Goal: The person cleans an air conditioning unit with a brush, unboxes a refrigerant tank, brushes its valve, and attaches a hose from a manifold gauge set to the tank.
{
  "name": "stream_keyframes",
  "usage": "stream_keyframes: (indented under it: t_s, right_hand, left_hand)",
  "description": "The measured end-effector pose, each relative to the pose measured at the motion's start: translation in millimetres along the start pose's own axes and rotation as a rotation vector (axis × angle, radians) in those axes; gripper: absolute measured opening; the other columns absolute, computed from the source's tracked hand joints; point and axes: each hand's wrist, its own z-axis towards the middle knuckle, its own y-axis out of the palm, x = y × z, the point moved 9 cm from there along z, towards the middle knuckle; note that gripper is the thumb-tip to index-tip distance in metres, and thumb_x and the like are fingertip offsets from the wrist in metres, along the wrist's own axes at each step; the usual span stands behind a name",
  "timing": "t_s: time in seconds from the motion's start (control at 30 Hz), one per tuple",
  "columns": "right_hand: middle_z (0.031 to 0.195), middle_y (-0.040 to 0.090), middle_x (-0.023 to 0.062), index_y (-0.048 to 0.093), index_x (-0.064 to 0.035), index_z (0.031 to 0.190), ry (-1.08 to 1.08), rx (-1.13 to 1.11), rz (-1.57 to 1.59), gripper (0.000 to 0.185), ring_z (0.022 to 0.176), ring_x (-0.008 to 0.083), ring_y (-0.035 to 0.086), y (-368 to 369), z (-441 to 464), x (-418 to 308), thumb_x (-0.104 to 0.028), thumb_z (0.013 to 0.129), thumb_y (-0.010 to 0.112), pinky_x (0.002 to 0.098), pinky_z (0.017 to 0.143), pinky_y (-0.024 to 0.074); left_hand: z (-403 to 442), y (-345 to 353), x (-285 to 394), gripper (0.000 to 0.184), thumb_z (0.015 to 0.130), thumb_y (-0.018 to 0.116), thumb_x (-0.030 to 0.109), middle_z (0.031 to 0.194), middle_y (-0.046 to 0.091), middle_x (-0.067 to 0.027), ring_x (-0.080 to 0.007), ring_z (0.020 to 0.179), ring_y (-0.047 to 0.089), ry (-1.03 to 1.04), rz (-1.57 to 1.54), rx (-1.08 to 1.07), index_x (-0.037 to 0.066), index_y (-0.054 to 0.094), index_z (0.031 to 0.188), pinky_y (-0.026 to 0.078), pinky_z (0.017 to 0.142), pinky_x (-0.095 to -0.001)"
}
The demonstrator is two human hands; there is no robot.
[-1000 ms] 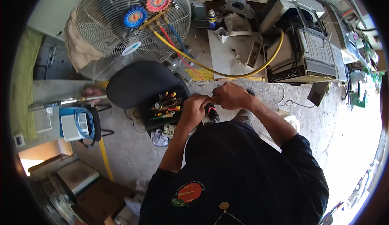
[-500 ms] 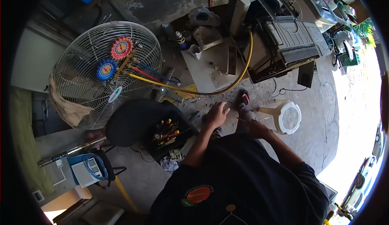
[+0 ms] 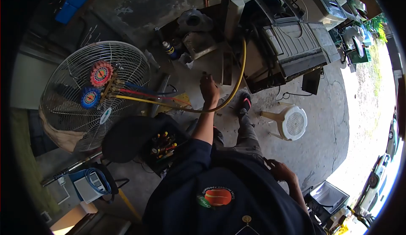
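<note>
My left hand (image 3: pixel 209 87) reaches forward over the low board (image 3: pixel 198 72), its fingers bent round something small and dark that I cannot make out. It is near the small bits on the board and left of a narrow tray (image 3: pixel 227 68). Low by my right hip is my right hand (image 3: pixel 280 170), fingers partly spread, with nothing visible in it. A yellow hose (image 3: pixel 239 80) arcs past my left forearm from the gauge manifold (image 3: pixel 111 86), which rests against the big fan (image 3: pixel 74 123).
A white stool (image 3: pixel 294 123) stands on the floor at right. Behind the board is a dismantled appliance (image 3: pixel 292 44). A spray can (image 3: pixel 170 50) sits at the board's far left. Tools (image 3: pixel 164 145) lie beside the black seat (image 3: pixel 127 140). My foot (image 3: pixel 244 102) is near the hose.
My hands were together in front of me, then parted. The left has stretched forward to the board; the right has dropped back to my side. The view has shifted towards the right.
</note>
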Motion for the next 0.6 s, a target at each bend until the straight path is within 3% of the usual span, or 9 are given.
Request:
stream_keyframes:
  t_s: [0.07,0.13,0.17,0.23,0.33,0.6]
  right_hand:
    - [0.103,0.073,0.0258,0.051,-0.0124,0.15,-0.108,0.009,-0.027,0.052,0.095,0.0432,0.072,-26.6,2.2,-25.6,-0.024,0.099,0.056,0.0488,0.085,0.0601]
    - [0.095,0.074,0.0229,0.049,-0.0176,0.152,0.745,-0.436,0.354,0.048,0.076,0.0336,0.075,-52.1,-4.5,-37.7,-0.033,0.106,0.05,0.0439,0.067,0.0626]
    - [0.095,0.074,0.0229,0.049,-0.0176,0.152,0.744,-0.437,0.348,0.048,0.076,0.0336,0.075,-51.8,-1.6,-30.3,-0.033,0.106,0.05,0.0439,0.067,0.0626]
    - [0.081,0.071,0.0157,0.046,-0.0233,0.155,0.608,-0.394,0.347,0.049,0.055,0.0208,0.067,-46.5,17.3,-14.3,-0.033,0.107,0.047,0.0357,0.048,0.0566]
    - [0.08,0.071,0.0148,0.045,-0.0235,0.156,0.549,-0.382,0.274,0.049,0.053,0.021,0.064,-55.2,39.5,0.2,-0.031,0.107,0.046,0.0363,0.046,0.0542]
    - [0.083,0.072,0.0154,0.046,-0.0239,0.154,0.458,-0.472,0.176,0.049,0.054,0.0203,0.064,-99.1,70.8,-5.9,-0.022,0.106,0.046,0.0372,0.049,0.0552]
  left_hand:
    - [0.8,-1.1,0.6,0.029,0.092,0.061,0.0,0.112,0.062,-0.022,-0.0406,0.108,0.059,-0.054,-0.056,-0.067,0.0,0.06,0.121,0.049,0.093,-0.0492]
    - [4.1,-19.5,11.2,0.027,0.095,0.059,0.001,0.113,0.061,-0.0232,-0.0425,0.108,0.058,-0.133,-0.273,-0.011,-0.002,0.058,0.121,0.048,0.093,-0.0499]
    - [3.8,-18.5,18.3,0.027,0.095,0.059,0.001,0.113,0.061,-0.0232,-0.0425,0.108,0.058,-0.137,-0.272,-0.007,-0.002,0.058,0.121,0.048,0.093,-0.0499]
    - [0.8,-16.5,36.0,0.027,0.096,0.059,0.001,0.114,0.061,-0.0244,-0.0441,0.108,0.058,-0.141,-0.382,0.009,-0.002,0.057,0.122,0.048,0.092,-0.0509]
    - [3.1,-7.5,56.8,0.03,0.096,0.058,0.003,0.115,0.058,-0.0261,-0.046,0.105,0.059,-0.056,-0.458,-0.002,-0.001,0.055,0.125,0.049,0.091,-0.0512]
    - [28.9,1.9,56.6,0.034,0.093,0.063,0.005,0.114,0.056,-0.0279,-0.0466,0.106,0.058,-0.169,-0.475,0.027,0.0,0.055,0.125,0.049,0.089,-0.051]
